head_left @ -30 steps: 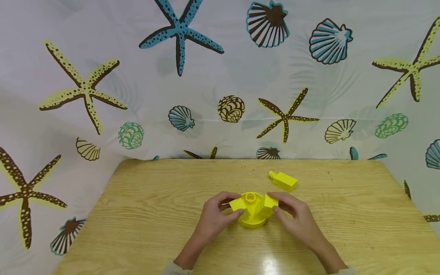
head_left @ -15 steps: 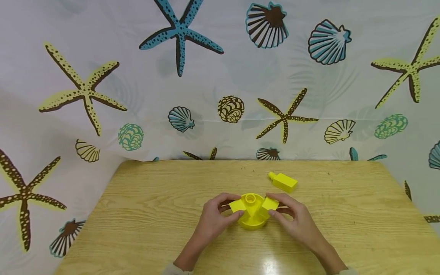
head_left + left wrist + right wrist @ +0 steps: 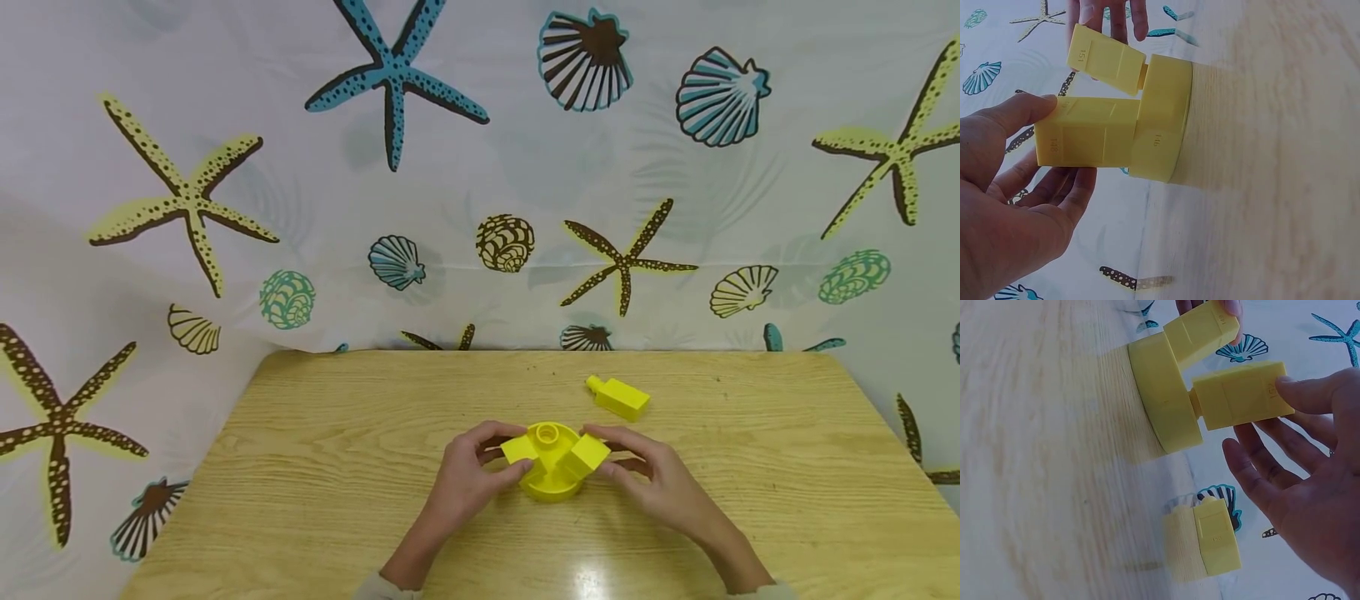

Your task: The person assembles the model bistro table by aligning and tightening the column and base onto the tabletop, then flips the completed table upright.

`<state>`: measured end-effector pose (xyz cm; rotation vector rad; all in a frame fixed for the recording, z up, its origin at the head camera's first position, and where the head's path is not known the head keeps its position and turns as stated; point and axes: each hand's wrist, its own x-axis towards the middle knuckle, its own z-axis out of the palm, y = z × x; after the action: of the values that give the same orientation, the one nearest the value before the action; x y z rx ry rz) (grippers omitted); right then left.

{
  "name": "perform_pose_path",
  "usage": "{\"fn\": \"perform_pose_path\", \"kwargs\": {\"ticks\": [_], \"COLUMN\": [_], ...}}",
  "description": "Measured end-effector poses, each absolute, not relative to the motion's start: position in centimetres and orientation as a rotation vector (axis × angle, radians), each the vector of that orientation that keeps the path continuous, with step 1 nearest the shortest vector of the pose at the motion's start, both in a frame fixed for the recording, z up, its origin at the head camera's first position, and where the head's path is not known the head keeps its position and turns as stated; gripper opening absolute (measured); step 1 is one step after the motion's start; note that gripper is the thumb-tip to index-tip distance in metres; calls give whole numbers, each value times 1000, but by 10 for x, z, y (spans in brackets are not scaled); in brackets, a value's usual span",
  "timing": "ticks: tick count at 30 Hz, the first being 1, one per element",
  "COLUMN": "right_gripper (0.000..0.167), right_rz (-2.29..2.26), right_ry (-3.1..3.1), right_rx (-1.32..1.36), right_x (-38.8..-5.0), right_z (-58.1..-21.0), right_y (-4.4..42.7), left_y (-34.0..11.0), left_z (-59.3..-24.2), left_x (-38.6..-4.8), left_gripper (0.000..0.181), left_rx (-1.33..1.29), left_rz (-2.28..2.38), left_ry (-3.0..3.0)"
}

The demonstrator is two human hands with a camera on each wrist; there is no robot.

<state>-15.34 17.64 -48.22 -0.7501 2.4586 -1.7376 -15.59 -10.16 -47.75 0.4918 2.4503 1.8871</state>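
Note:
A round yellow base (image 3: 551, 493) stands on the table with a ring-shaped socket at its far side. My left hand (image 3: 468, 475) pinches a yellow block (image 3: 1085, 134) between thumb and fingers; its inner end sits against the base. On the other side, my right hand (image 3: 660, 487) holds a second yellow block (image 3: 1244, 397) near its outer end, thumb on top and fingers behind and below. A narrow neck on this block meets the base, and the block leans outward. How deep either block goes into the base is hidden.
Behind the right hand a third yellow block (image 3: 621, 397) with a round knob lies on the wooden table (image 3: 337, 450). A cloth (image 3: 450, 183) printed with shells and starfish hangs along the table's back and sides.
The block in my right hand has turned and tips further outward. My right thumb has slid back to the block's side. My left hand stays in place.

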Motion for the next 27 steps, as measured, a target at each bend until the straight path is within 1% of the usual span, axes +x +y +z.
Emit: {"fn": "perform_pose_path", "kwargs": {"ticks": [13, 21, 27], "right_gripper": [40, 34, 36], "right_rz": [-1845, -1911, -1872], "right_ry": [2373, 2401, 2486], "right_rx": [-721, -669, -624], "right_x": [-154, -153, -154], "right_z": [-483, -484, -485], "right_y": [174, 168, 163], "left_y": [-102, -101, -102], "left_z": [-478, -478, -478], "left_x": [-157, -157, -156], "left_gripper": [36, 36, 35], "left_rx": [498, 486, 490], "left_rz": [1895, 1892, 1897], "left_ry": [2440, 2450, 2453]}}
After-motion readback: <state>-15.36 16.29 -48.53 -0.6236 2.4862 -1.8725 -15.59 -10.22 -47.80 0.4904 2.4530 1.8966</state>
